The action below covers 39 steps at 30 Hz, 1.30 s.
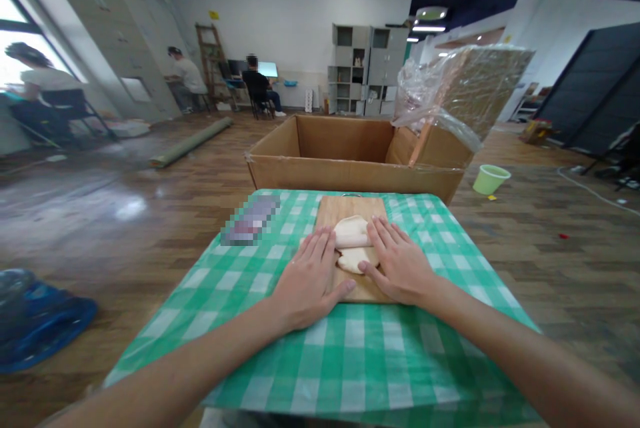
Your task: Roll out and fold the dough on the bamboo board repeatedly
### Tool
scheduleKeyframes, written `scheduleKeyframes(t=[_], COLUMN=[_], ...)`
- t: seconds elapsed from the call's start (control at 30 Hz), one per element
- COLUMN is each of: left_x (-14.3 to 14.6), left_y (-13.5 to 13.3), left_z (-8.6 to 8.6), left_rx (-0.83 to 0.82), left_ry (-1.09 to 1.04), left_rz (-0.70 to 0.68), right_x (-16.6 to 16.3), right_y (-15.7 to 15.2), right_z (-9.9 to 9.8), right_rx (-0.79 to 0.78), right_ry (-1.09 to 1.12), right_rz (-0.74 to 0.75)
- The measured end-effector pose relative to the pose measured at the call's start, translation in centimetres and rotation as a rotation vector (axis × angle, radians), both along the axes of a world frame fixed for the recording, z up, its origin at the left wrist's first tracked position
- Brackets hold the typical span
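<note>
Dough (353, 245) lies on the wooden board (345, 209), mid-table on the checked cloth (350, 348). The left hand (307, 281) and right hand (400, 267) lie flat, fingers spread, flanking and touching it. Its far part looks rolled into a log; the near lump seems unshaped.

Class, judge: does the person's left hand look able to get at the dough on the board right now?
Probably yes: the left hand lies flat beside the dough on the board, with nothing between them.
</note>
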State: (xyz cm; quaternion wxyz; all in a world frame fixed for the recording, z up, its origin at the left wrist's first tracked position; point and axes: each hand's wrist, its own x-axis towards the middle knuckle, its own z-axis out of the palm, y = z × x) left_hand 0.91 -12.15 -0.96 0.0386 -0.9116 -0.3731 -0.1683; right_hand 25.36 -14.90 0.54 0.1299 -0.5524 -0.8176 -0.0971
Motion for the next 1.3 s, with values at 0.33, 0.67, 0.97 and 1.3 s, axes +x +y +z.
scheduleKeyframes(t=[0.33, 0.67, 0.97, 1.3], left_x=[0.3, 1.2, 2.1, 3.5], left_y=[2.3, 5.8, 10.2, 11.9], left_z=[0.3, 1.0, 0.5, 1.6], left_rx=[-0.015, -0.081, -0.131, -0.107], left_ry=[-0.008, 0.025, 0.055, 0.032], left_rz=[-0.025, -0.004, -0.004, -0.014], right_x=[0.5, 1.2, 2.4, 2.3], right_y=[2.3, 6.0, 10.1, 11.9], right_z=[0.1, 0.7, -0.2, 0.1], right_rx=[-0.075, -0.201, -0.223, -0.166], right_ry=[0.018, 0.055, 0.036, -0.018], right_rz=[0.004, 0.015, -0.023, -0.056])
